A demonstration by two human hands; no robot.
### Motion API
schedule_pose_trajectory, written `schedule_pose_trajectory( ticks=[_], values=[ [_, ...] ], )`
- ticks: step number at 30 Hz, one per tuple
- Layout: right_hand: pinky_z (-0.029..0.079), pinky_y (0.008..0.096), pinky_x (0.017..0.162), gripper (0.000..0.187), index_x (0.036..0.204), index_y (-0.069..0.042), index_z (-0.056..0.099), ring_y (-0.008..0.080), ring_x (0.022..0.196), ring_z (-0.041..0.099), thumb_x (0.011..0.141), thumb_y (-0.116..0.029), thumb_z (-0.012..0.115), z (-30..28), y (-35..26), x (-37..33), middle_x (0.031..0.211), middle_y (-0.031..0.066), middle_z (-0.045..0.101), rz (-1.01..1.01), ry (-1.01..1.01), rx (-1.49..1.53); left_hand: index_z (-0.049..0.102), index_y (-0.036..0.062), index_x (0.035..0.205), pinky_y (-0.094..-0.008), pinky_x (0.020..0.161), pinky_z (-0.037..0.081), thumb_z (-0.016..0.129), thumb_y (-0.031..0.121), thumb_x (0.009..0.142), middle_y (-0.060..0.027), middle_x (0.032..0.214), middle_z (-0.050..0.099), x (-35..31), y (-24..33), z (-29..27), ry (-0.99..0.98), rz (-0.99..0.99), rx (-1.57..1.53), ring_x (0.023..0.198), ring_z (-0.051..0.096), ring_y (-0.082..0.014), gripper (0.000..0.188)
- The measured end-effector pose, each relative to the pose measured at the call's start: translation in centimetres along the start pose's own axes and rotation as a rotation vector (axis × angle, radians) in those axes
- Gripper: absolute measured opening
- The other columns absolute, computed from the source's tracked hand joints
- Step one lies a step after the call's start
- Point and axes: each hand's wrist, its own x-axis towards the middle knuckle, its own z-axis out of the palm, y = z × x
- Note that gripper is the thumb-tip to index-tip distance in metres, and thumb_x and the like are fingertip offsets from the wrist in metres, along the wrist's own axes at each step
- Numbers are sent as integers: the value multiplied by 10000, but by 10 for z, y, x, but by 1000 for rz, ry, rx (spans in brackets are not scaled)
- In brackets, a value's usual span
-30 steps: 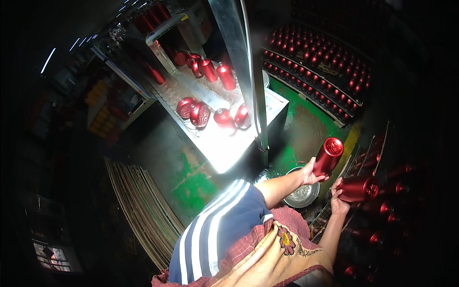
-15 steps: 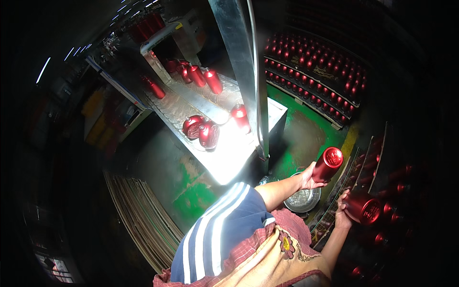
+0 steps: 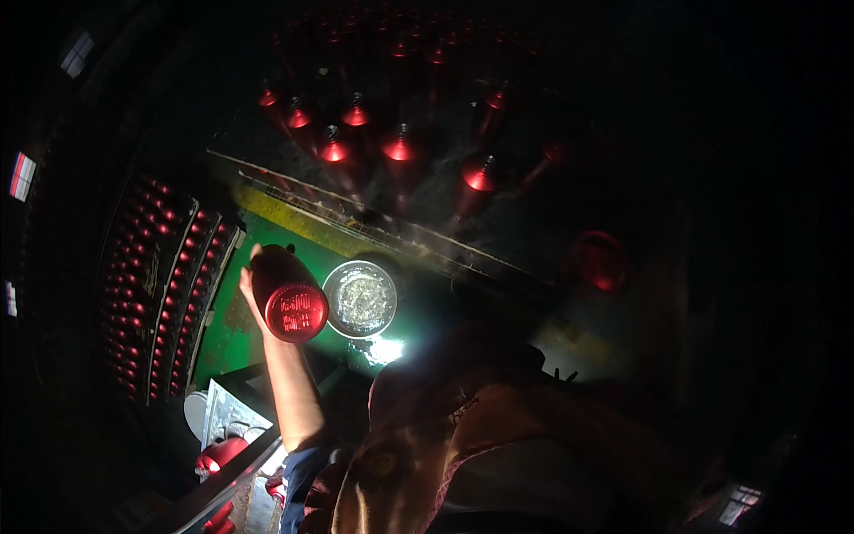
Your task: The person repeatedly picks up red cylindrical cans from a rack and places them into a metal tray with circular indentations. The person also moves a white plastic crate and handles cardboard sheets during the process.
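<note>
Left hand (image 3: pixel 250 289): fingers curled around the side of a glossy red cylindrical metal bottle (image 3: pixel 296 311), gripping it; some fingers hidden behind.
Held bottle: tilted, round base with raised marks toward the viewer, neck out of sight; overlaps the edge of the basin in view, contact not determinable.
Right hand: not made out in the dark; cannot tell whether its fingers are open or closed.
Second bottle (image 3: pixel 602 261): dim red round base at right; support cannot be told.
Basin: shallow round silver metal basin (image 3: pixel 390 289), shiny contents unidentified, on the green painted floor (image 3: pixel 222 351).
Standing bottles (image 3: pixel 399 147): red, tapered shoulders, necks up, in spaced rows beyond the yellow floor stripe (image 3: pixel 302 216).
Stacked trays: brown-edged, with many small-looking red bottles (image 3: pixel 160 303), at left.
Step in hand: judged a carry, one bottle clasped from the side, not set down.
Next move calls for: in my judgement, steady left grip, controlled tilt, and clearance from the basin rim and standing necks.
</note>
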Motion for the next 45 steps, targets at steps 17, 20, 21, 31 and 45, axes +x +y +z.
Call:
schedule_pose_trajectory(
  ticks=[17, 20, 21, 31, 45],
  values=[
    [464, 427, 1000, 366, 1220, -195, 655, 316, 1192, 536, 863, -252, 715, -177, 100, 303, 1314, 137, 516, -189, -16, -1038, 645, 190, 1248, -452, 943, 462, 766, 293, 786, -197, 1174, 548, 300, -160, 281, -378, 621, 1776, 1118, 535, -386, 489],
    [474, 404, 982, 431, 1205, -245, 663, 309, 1207, 521, 789, -221, 774, -148, 164, 325, 1314, 146, 495, -280, -172, -1273, 617, 150, 1277, -482, 1134, 303, 761, 302, 793, -147, 1185, 652, 318, -187, 267, -471, 474, 1918, 1265, 456, -427, 527],
    [466, 401, 987, 450, 1198, -253, 669, 302, 1216, 512, 767, -211, 789, -136, 182, 330, 1321, 147, 488, -203, -202, -1172, 612, 175, 1288, -486, 1117, 325, 760, 297, 794, -165, 1272, 601, 319, -191, 262, -466, 404, 1907, 1257, 467, -417, 530],
    [377, 422, 1075, 532, 1258, -306, 640, 350, 1308, 401, 751, -273, 797, -102, 237, 333, 1435, 159, 399, -143, -600, -986, 706, 179, 1176, -372, 999, 472, 778, 147, 775, -187, 1426, 464, 297, -180, 250, -385, -153, 1599, 1271, 497, -311, 409],
    [289, 462, 1135, 572, 1359, -378, 534, 415, 1412, 267, 818, -374, 719, 2, 281, 457, 1513, 266, 279, 14, -694, -1060, 557, 285, 1353, -497, 1025, 400, 804, 300, 702, -247, 1294, 485, 411, -233, 282, -715, 337, 2232, 1233, 472, -399, 696]
  ],
)
